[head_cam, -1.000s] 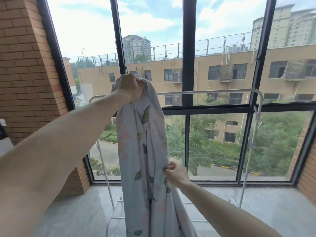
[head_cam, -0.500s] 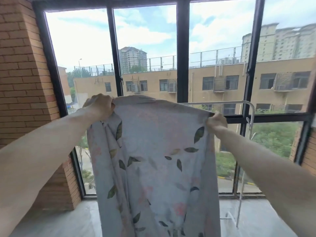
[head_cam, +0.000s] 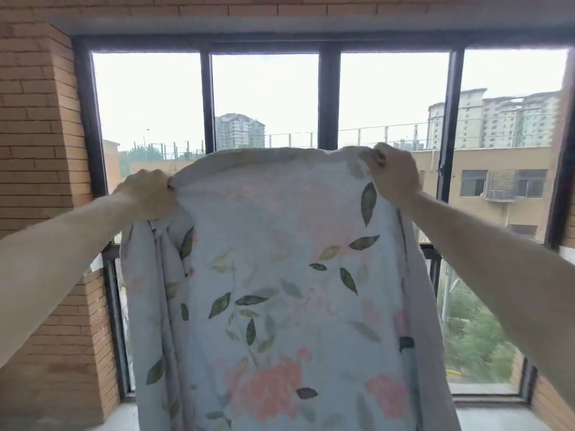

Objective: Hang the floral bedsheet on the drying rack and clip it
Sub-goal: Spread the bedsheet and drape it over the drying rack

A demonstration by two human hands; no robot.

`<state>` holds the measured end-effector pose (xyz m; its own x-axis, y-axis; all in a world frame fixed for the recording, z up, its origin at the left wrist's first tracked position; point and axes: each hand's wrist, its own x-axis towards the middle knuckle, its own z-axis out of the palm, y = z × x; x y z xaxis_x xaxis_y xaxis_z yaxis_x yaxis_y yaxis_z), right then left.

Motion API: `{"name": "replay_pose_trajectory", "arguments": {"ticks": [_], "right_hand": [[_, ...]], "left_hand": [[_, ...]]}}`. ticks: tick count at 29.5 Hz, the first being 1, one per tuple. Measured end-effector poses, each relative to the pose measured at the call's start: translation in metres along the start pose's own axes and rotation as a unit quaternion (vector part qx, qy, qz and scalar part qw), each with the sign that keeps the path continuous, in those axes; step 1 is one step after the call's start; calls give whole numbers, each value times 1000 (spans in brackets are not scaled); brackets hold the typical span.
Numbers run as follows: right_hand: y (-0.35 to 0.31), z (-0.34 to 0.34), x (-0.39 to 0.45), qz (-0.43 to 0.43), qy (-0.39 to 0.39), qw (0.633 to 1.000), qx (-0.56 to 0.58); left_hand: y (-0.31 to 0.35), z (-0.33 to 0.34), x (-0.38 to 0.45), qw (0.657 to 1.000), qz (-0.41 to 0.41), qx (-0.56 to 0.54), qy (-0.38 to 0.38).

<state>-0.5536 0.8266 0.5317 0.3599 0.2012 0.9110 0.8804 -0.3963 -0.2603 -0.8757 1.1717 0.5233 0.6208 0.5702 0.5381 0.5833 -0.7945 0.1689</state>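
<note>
The floral bedsheet (head_cam: 280, 275) is held up high and spread out in front of the window (head_cam: 264, 104), its top hem stretched in a shallow arc between the two hands and the rest hanging down past the bottom of the view. At the left end of the hem, the cloth is gripped by the left hand (head_cam: 149, 194), with a gathered bunch of spare fabric hanging in folds just below it. At the right end, the hem is pinched by the right hand (head_cam: 393, 175), fingers curled over the edge. Both hands are thus closed on the sheet, well apart from each other.

The drying rack is almost wholly hidden behind the cloth; only a dark fitting on a pale upright (head_cam: 407, 353) shows faintly through the fabric at lower right, and its top rail cannot be seen. No clips are in view.

The step in hand is judged to be the lifting and spreading of the sheet ahead of draping. The next move would call for the hem to be carried over the hidden rail and lowered evenly, the bunched left side shaken out, and one hand freed for clips.
</note>
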Motion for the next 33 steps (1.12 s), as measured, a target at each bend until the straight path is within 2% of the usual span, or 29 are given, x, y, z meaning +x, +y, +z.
{"name": "replay_pose_trajectory", "arguments": {"ticks": [3,7,11,15,17,22,26,29,33], "right_hand": [[-12,17,-24,-23,-84,996,31],[-28,38,-44,-31,-87,992,85],[-54,50,-44,-24,-94,985,144],[-83,56,-43,-32,-94,976,192],[-96,58,-44,-33,-95,974,204],[-117,55,-52,-39,-101,966,233],[-98,46,-57,-1,-109,967,228],[-70,38,-66,30,-146,967,207],[-54,43,-91,60,-224,953,197]], "left_hand": [[11,4,-12,993,6,-114,-28],[46,9,-29,964,72,-238,-90],[86,12,-41,961,102,-226,-120],[119,24,-46,954,170,-188,-160],[127,34,-49,946,181,-207,-173],[143,61,-52,957,143,-226,-110],[144,64,-55,960,110,-250,-58],[134,53,-53,941,65,-325,-73],[146,38,-47,935,26,-325,-140]]}}
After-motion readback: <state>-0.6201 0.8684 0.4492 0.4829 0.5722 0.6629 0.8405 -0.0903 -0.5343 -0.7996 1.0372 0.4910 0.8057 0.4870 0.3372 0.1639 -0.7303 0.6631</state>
